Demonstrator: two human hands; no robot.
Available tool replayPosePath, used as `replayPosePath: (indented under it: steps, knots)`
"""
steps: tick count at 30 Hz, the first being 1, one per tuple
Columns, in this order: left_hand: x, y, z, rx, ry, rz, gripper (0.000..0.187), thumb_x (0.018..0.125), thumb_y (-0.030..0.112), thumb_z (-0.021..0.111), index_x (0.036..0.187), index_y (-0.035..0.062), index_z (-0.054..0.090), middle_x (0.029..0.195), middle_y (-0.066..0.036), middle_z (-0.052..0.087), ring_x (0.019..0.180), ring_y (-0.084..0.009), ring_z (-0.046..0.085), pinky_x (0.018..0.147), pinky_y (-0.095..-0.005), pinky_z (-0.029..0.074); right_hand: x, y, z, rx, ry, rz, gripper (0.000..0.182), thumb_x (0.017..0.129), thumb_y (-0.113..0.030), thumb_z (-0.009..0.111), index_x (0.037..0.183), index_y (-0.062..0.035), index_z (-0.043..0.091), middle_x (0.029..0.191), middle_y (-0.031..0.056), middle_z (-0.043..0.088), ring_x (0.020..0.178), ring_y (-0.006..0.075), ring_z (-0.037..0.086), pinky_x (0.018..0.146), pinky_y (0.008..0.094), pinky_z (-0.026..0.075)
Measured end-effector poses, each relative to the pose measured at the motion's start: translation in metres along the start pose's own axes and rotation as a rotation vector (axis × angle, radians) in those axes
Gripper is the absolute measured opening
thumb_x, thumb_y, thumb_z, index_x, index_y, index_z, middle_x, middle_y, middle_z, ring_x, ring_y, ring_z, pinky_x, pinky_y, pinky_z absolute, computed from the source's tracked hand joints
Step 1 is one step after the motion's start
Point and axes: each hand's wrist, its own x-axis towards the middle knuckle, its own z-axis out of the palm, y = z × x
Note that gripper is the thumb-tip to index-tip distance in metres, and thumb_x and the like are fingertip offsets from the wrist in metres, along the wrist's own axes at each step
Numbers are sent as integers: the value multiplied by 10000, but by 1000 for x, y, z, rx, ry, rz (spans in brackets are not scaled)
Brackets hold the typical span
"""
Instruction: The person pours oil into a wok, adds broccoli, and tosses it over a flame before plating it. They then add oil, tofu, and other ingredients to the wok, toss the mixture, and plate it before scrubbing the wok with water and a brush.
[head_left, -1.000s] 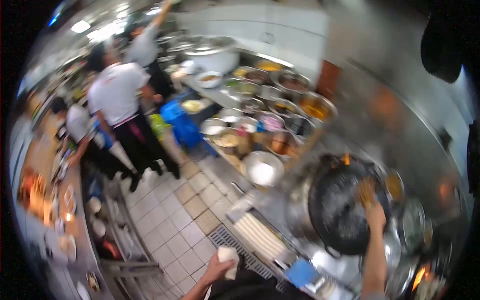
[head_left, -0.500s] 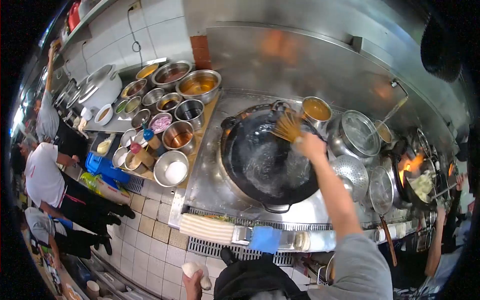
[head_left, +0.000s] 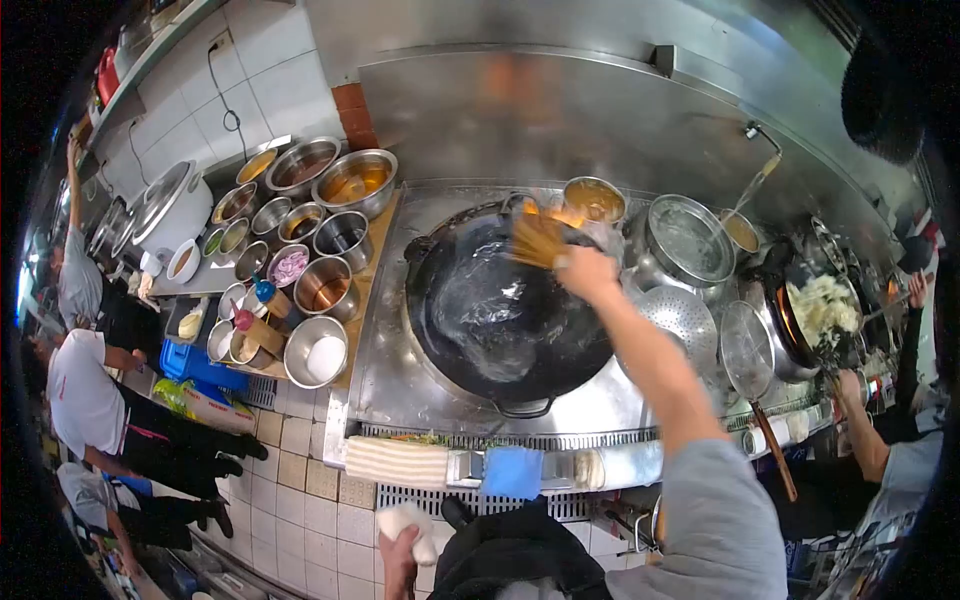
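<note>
A bamboo brush (head_left: 538, 240) is in my right hand (head_left: 585, 274), fingers wrapped round its end. Its bristles touch the upper part of a large black wok (head_left: 540, 370), where water swirls and some steam rises. Flames show at the wok's back rim. Low at the front, away from the stove, my left hand (head_left: 400, 550) holds a bunched white cloth (head_left: 408, 530).
Left of the wok stand metal bowls (head_left: 325, 285) of sauces and ingredients and squeeze bottles (head_left: 258, 330). To the right are a pot (head_left: 690, 240), a perforated ladle (head_left: 675, 325) and a strainer (head_left: 746, 350). A co-worker tosses food in another wok (head_left: 825, 310). People stand at the left.
My right hand and the brush have swept slightly left along the wok's upper side. Flames now show behind the wok. The whole view has shifted, and the co-worker's food sits higher in its wok.
</note>
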Motion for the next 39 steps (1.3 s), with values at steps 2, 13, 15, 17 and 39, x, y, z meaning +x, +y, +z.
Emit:
replayPosePath:
  steps: [2, 13, 15, 17, 39]
  knots:
    - [29, 4, 32, 11, -105, 28, 382, 797, 88, 604, 1154, -25, 526, 977, -117, 625, 849, -213, 631, 706, -357, 529, -18, -37, 28, 141, 29, 49, 259, 785, -244, 573, 895, -48, 702, 931, 204, 685, 870, 350, 680, 769, 422, 547]
    - [123, 11, 187, -274, -562, -408, 482, 971, 491, 376, 1163, 71, 517, 988, -129, 648, 850, -263, 658, 710, -405, 547, -129, 86, -95, -150, -238, 41, 291, 797, -320, 590, 1050, -216, 691, 958, 157, 691, 907, 338, 667, 797, 457, 520]
    - [120, 16, 209, -279, -558, -381, 453, 976, 498, 354, 1047, 89, 534, 860, -70, 635, 756, -249, 650, 627, -390, 540, -125, 92, -115, -166, -32, 30, 290, 795, -337, 612, 1038, -199, 691, 912, 157, 695, 856, 341, 672, 755, 451, 528]
    - [121, 17, 223, -303, -557, -291, 418, 985, 482, 344, 995, 107, 528, 807, -58, 613, 698, -234, 635, 566, -384, 526, -146, 86, -117, -86, 111, 58, 333, 810, -362, 618, 1104, -213, 666, 877, 163, 690, 795, 350, 671, 703, 452, 532]
    - [104, 75, 163, -24, -427, -68, 12, 771, 52, 570, 774, 62, 566, 640, -25, 558, 540, -164, 578, 486, -306, 466, -387, 30, 46, 1636, 231, 405, 497, 864, -177, 685, 1299, 7, 528, 1200, 141, 616, 1058, 146, 570, 906, 257, 452]
